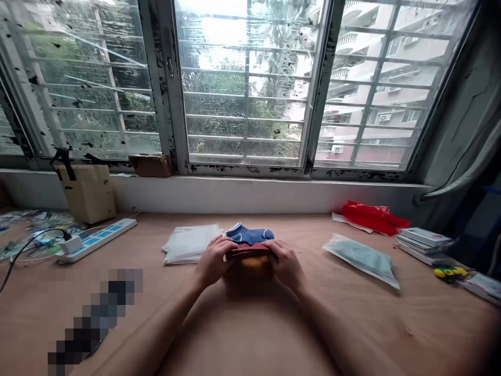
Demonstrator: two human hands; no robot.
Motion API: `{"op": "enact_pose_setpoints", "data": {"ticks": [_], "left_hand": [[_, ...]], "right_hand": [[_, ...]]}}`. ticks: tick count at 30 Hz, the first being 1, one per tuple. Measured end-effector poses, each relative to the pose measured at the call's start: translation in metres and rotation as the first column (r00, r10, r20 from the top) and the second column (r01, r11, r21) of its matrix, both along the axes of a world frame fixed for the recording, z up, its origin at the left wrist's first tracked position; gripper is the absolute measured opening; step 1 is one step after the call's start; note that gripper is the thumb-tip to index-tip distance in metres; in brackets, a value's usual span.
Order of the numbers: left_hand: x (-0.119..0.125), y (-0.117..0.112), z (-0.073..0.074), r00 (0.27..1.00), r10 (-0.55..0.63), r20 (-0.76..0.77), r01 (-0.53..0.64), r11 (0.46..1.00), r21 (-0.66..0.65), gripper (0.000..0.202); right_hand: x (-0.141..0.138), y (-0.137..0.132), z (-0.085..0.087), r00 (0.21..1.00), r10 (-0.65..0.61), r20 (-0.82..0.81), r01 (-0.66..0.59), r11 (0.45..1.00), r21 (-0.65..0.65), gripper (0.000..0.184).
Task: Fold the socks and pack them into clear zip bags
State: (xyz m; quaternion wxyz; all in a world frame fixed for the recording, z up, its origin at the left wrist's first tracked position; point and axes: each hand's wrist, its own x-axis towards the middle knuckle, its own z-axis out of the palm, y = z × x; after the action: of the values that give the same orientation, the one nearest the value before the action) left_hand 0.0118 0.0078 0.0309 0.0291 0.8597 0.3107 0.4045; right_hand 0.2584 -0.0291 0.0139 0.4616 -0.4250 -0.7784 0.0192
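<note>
My left hand [215, 259] and my right hand [287, 262] are in the middle of the table, fingers closed on the two ends of a dark red sock [250, 251]. It is stretched flat between them, seen nearly edge-on, so its full shape is hidden. Below its edge shows an orange-brown patch of fabric [255, 266], partly in shadow; I cannot tell whether it is a separate piece. Just beyond my fingers lies a blue sock [250, 234] with white lines. A stack of clear plastic bags [191, 244] is to the left of my left hand.
On the right lie a filled plastic pouch [362, 257], a red plastic bag [373, 218], stacked boxes [425, 239] and a yellow-black tool [450, 272]. Leftward are a power strip [99, 239], a cardboard box [88, 193] and a pixelated dark object [96, 324]. Windows [242, 94] rise behind.
</note>
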Motion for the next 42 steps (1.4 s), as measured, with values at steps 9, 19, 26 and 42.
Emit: {"op": "enact_pose_setpoints", "data": {"ticks": [9,19,26,42], "left_hand": [[0.036,-0.043,0.080,0.971,-0.091,0.222,0.186,0.868,-0.460,0.018],[0.036,-0.024,0.043,0.936,-0.124,0.329,0.290,0.802,-0.523,0.038],[-0.100,0.029,-0.012,0.796,0.598,0.093,-0.517,0.753,-0.407,0.044],[-0.149,0.050,-0.045,0.587,0.810,-0.014,-0.726,0.518,-0.452,0.023]], "right_hand": [[-0.003,-0.027,0.017,0.847,0.302,-0.438,-0.433,0.870,-0.235,0.038],[-0.017,-0.024,0.001,0.580,0.100,-0.808,-0.568,0.761,-0.314,0.044],[0.006,-0.008,-0.008,0.597,-0.069,-0.799,-0.400,0.838,-0.371,0.051],[0.013,0.001,-0.023,0.583,-0.099,-0.807,-0.418,0.814,-0.403,0.051]]}}
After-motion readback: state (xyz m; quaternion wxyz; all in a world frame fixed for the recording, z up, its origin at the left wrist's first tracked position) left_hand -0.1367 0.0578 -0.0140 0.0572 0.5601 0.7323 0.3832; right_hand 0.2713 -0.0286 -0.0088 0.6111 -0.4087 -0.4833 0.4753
